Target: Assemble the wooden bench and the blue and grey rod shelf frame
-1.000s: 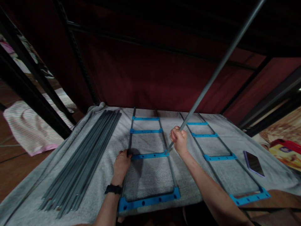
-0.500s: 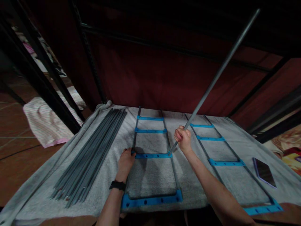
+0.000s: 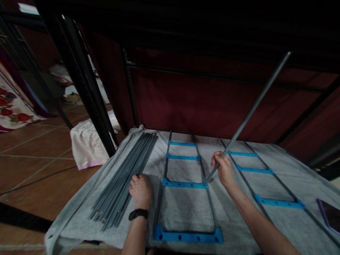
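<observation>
My right hand (image 3: pixel 224 168) is closed around a long grey metal tube (image 3: pixel 248 118), which slants up to the right. The tube's lower end meets the right end of a blue plastic crossbar (image 3: pixel 183 185) in the middle ladder-like frame. Over at the left, my left hand (image 3: pixel 139 189), with a black wristband, has its fingers curled on the right edge of a bundle of grey tubes (image 3: pixel 124 177). Its fingertips are partly hidden. Nearest me, a larger blue crossbar (image 3: pixel 188 236) joins the two side tubes of the same frame.
A second ladder-like frame with blue crossbars (image 3: pixel 278 202) lies to the right. Beyond it is a phone (image 3: pixel 330 216). A grey cloth (image 3: pixel 183 209) covers the surface. Dark metal posts (image 3: pixel 79 81) stand at the left, and a dark red panel (image 3: pixel 186 102) closes the back.
My left hand has left the middle frame's blue crossbar and moved left onto the tube bundle. My right hand still holds the slanted tube at the crossbar. The view has turned left.
</observation>
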A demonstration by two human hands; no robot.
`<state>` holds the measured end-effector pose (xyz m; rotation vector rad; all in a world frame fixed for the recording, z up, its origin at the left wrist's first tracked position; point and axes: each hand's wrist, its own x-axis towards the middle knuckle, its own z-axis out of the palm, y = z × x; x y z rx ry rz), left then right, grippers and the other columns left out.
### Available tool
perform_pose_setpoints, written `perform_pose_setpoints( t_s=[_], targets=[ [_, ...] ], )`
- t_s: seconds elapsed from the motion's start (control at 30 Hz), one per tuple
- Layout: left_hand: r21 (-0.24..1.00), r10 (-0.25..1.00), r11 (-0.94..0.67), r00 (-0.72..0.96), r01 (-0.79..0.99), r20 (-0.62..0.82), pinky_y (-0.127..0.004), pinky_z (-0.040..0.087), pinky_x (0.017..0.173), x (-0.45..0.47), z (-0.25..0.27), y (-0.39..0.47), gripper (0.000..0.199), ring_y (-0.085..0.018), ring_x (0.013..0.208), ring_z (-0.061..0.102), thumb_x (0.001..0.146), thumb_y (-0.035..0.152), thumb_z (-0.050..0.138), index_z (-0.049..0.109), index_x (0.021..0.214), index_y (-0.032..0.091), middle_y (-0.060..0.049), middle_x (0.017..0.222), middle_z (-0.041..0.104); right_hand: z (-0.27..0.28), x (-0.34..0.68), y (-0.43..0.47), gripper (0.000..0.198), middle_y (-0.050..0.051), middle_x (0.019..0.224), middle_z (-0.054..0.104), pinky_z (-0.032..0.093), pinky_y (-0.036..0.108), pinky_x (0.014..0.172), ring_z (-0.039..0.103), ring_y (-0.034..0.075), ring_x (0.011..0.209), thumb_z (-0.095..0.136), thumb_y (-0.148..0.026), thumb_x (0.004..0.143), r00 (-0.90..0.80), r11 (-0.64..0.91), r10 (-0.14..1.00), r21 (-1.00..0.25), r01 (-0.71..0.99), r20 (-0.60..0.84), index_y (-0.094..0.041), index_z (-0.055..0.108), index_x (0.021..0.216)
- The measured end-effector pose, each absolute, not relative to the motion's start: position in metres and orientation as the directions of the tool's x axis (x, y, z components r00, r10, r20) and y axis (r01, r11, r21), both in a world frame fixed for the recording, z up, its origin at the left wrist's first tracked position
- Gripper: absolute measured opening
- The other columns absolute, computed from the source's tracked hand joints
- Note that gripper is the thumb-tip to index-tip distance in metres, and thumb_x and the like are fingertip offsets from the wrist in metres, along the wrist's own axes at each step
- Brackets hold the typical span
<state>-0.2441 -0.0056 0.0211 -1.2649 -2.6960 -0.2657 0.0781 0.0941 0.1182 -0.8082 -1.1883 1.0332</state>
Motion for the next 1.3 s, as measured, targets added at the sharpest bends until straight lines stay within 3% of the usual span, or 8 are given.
perform_pose_setpoints(
  t_s=[0.2, 0.33, 0.47, 0.6, 0.77, 0.87, 1.07, 1.3],
  targets=[
    [0.13, 0.687, 0.683, -0.693, 0.718, 0.218, -0.037, 0.045, 0.082, -0.246, 0.018, 0.005, 0.043, -0.032, 0.104, 0.063, 0.095, 0.009, 0.026, 0.066, 0.106, 0.001, -0.021, 0.102, 0.064, 0.099, 0.1, 0.07, 0.045, 0.004, 0.109, 0.069, 0.049, 0.035, 0.09, 0.062, 0.022, 0.105, 0.073, -0.037, 0.074, 0.093, 0.339, 0.937, -0.941, -0.001, 0.337, -0.026, 0.061, 0.117],
    [0.215, 0.684, 0.661, -0.695, 0.719, 0.221, -0.039, 0.046, 0.08, -0.243, 0.022, 0.005, 0.04, -0.034, 0.105, 0.063, 0.094, 0.012, 0.028, 0.063, 0.112, 0.003, -0.023, 0.108, 0.064, 0.082, 0.115, 0.029, 0.038, 0.003, 0.108, 0.068, 0.048, 0.034, 0.09, 0.062, 0.021, 0.102, 0.07, -0.037, 0.078, 0.285, 0.313, 0.902, -0.946, 0.088, 0.325, -0.027, 0.062, 0.114],
    [0.596, 0.753, 0.467, -0.647, 0.654, 0.121, -0.034, 0.046, 0.072, -0.216, 0.035, 0.012, 0.028, -0.028, 0.092, 0.066, 0.094, 0.024, 0.038, 0.058, 0.11, 0.011, -0.018, 0.106, 0.066, 0.073, 0.09, -0.011, 0.017, 0.001, 0.082, 0.068, 0.049, 0.03, 0.067, 0.062, 0.018, 0.072, 0.065, -0.038, 0.083, 0.146, 0.254, 0.953, -0.964, 0.084, 0.264, -0.026, 0.067, 0.093],
    [0.964, 0.87, 0.188, -0.488, 0.187, -0.075, -0.028, 0.044, 0.065, -0.174, 0.041, 0.022, 0.014, -0.02, 0.075, 0.062, 0.088, 0.033, 0.048, 0.055, 0.086, 0.021, -0.004, 0.078, 0.062, 0.09, 0.039, -0.028, 0.013, -0.001, 0.062, 0.061, 0.045, 0.029, 0.055, 0.058, 0.019, 0.059, 0.064, -0.036, 0.079, -0.138, 0.235, 0.964, -0.971, 0.046, 0.227, -0.024, 0.069, 0.077],
    [0.97, 0.954, 0.196, -0.2, -0.146, -0.223, -0.021, 0.026, 0.045, -0.143, 0.039, 0.022, 0.027, -0.009, 0.045, 0.038, 0.081, 0.049, 0.052, 0.054, 0.083, 0.022, 0.006, 0.059, 0.045, 0.121, 0.051, -0.009, 0.008, -0.002, 0.075, 0.064, 0.044, 0.025, 0.057, 0.056, 0.013, 0.061, 0.063, -0.028, 0.083, 0.292, 0.506, 0.828, -0.862, -0.022, 0.479, -0.024, 0.066, 0.077],
    [0.967, 0.98, 0.18, -0.049, -0.179, -0.192, -0.02, 0.022, 0.044, -0.136, 0.041, 0.021, 0.03, -0.007, 0.042, 0.033, 0.079, 0.051, 0.059, 0.051, 0.081, 0.022, 0.008, 0.057, 0.043, 0.127, 0.096, 0.03, 0.011, 0.0, 0.085, 0.067, 0.046, 0.023, 0.059, 0.058, 0.013, 0.067, 0.069, -0.026, 0.076, 0.549, 0.527, 0.739, -0.843, -0.111, 0.39, -0.023, 0.066, 0.086],
    [0.988, 0.998, -0.034, 0.066, 0.148, 0.024, -0.025, 0.042, 0.058, -0.114, 0.046, 0.022, 0.016, -0.014, 0.059, 0.054, 0.086, 0.035, 0.051, 0.058, 0.081, 0.021, 0.002, 0.067, 0.058, 0.103, 0.114, 0.112, 0.021, 0.009, 0.091, 0.074, 0.058, 0.037, 0.071, 0.07, 0.023, 0.08, 0.071, -0.03, 0.071, -0.129, -0.188, 0.98, -0.898, -0.399, -0.149, -0.02, 0.071, 0.089],
    [0.89, 0.989, -0.113, -0.032, 0.442, 0.141, -0.034, 0.051, 0.091, -0.114, 0.044, 0.027, 0.027, -0.021, 0.1, 0.068, 0.092, 0.03, 0.047, 0.066, 0.109, 0.02, -0.01, 0.108, 0.072, 0.074, 0.066, 0.155, 0.025, -0.003, 0.065, 0.059, 0.06, 0.034, 0.071, 0.062, 0.014, 0.06, 0.071, -0.044, 0.081, -0.329, -0.255, 0.939, -0.84, -0.478, -0.098, -0.022, 0.06, 0.077]
  ],
)
